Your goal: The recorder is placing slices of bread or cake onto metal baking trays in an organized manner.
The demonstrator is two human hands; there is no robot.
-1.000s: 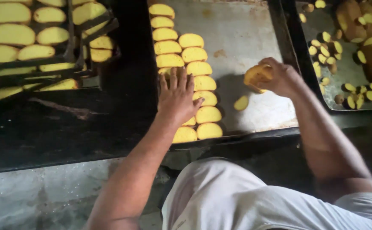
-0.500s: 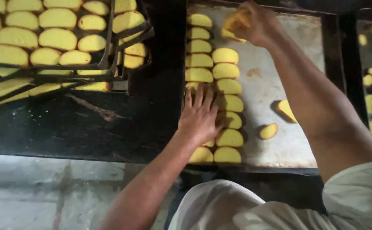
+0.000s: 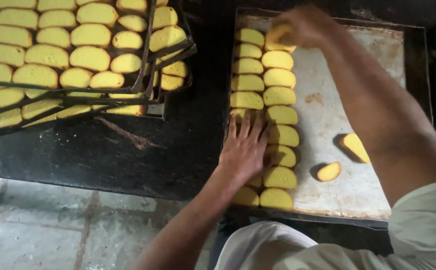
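A metal baking tray [image 3: 358,75] lies in front of me with two columns of yellow rusk slices [image 3: 277,80] along its left side. My left hand [image 3: 245,150] rests flat, fingers spread, on the lower slices of the left column. My right hand [image 3: 298,25] reaches to the tray's far end, blurred, holding a yellow slice [image 3: 279,37] at the top of the second column. Two loose slices, one [image 3: 329,171] and another [image 3: 355,146], lie on the bare tray near my right forearm.
Stacked dark trays [image 3: 68,55] full of yellow slices stand at the upper left on a black counter [image 3: 143,150]. A grey tiled floor [image 3: 38,230] shows below the counter edge. My white garment [image 3: 358,245] fills the bottom right.
My right hand carried a slice from mid-tray up to the far end of the second column. My left hand stayed pressed on the lower slices. The view shifted so the tray sits further right.
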